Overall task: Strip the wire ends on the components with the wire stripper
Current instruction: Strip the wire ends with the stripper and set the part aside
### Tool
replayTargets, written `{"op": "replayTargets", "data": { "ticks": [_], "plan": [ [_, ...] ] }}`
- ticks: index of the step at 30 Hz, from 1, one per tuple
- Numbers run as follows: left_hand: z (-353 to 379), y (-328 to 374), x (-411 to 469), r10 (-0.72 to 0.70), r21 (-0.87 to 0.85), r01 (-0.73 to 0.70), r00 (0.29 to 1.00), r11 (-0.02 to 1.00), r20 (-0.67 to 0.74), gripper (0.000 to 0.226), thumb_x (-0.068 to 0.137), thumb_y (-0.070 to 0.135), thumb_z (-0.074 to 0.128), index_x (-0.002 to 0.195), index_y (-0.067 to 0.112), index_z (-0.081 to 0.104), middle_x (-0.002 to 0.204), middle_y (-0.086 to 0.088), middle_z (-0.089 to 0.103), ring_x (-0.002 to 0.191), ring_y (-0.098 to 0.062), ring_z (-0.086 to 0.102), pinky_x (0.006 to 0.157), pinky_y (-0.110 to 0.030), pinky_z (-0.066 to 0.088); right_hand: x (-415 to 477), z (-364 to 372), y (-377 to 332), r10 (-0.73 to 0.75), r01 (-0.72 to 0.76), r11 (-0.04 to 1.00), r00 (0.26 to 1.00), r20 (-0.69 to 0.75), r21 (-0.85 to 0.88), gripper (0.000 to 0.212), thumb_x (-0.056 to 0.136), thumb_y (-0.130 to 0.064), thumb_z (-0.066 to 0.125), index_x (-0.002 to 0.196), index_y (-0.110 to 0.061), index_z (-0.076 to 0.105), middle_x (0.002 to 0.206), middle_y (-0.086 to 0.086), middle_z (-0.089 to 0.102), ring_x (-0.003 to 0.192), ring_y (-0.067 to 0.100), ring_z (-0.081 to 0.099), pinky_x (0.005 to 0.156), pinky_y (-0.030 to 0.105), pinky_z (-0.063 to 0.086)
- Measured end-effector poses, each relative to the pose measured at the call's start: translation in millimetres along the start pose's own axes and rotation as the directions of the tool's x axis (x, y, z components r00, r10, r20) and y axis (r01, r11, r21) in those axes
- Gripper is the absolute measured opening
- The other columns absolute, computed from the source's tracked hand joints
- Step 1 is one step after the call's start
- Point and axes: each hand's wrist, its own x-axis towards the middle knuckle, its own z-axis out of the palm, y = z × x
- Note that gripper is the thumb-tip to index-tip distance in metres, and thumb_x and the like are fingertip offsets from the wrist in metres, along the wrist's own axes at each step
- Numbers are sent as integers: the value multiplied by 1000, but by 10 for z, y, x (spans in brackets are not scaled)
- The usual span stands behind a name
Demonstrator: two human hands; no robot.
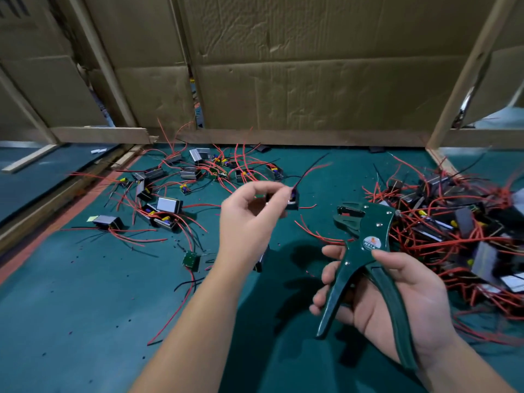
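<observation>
Pinching component [292, 200], left hand [249, 211] raised; right hand [397, 296] gripping wire stripper [365, 251].

The left grip [249, 219] pinches a small component [293, 200], its red and black wires [305, 173] trailing up and away. Right of it, the right grip [397, 302] holds the green wire stripper [368, 245], handles spread. A tangled component pile [465, 222] lies right of that grip on the tabletop [85, 321].
</observation>
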Motion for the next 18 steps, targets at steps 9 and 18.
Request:
{"op": "replayTargets", "data": {
  "ticks": [9,18],
  "plan": [
    [-71,2,-66,-197,-209,223,970,952,141,29,89,-2,58,99,21,71,81,-13,47,72,-11,67,59,-23,55,18,-17,22,-1,2,1000,1000,-7,9,74,42,-31,84,104,6,67,81,27,58,66,45,60,64,55,53],
    [-77,6,-104,-243,-248,292,947,924,210,63,86,-11,52,129,34,47,134,-6,46,84,-20,72,60,-26,55,19,-12,51,27,-27,1000,1000,8,-10,73,44,-31,84,104,6,66,81,28,58,67,45,61,64,55,53]
  ]
}}
